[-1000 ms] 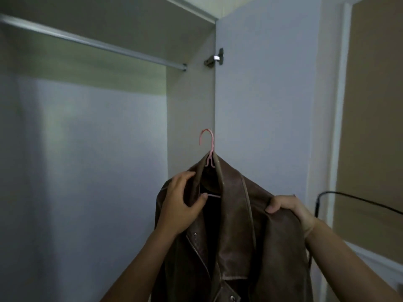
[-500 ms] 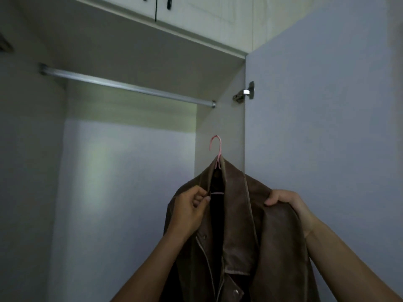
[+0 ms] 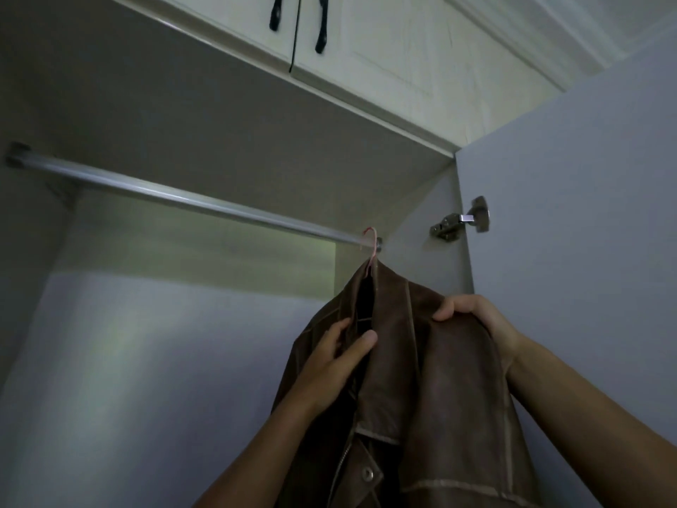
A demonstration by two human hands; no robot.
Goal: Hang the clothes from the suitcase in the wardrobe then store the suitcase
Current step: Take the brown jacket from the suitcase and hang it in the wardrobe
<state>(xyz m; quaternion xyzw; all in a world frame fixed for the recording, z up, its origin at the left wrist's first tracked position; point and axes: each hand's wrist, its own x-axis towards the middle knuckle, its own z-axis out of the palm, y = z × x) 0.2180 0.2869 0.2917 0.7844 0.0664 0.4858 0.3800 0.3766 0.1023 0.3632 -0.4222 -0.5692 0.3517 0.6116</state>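
Brown jacket (image 3: 432, 368), gripped at collar by left hand (image 3: 335, 364) and shoulder by right hand (image 3: 476, 320), since raised mid-frame, pink hook (image 3: 370, 242) reaching rod (image 3: 190, 199): nearly hung.

The brown leather jacket (image 3: 432, 379) hangs on a pink wire hanger (image 3: 370, 247) at the right end of the silver metal rail (image 3: 183, 198), left of the open grey wardrobe door (image 3: 586, 214).

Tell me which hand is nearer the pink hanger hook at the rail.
Left. The left hand grips the jacket collar opening almost directly below the pink hanger hook; the right hand holds the shoulder, lower and off to the right.
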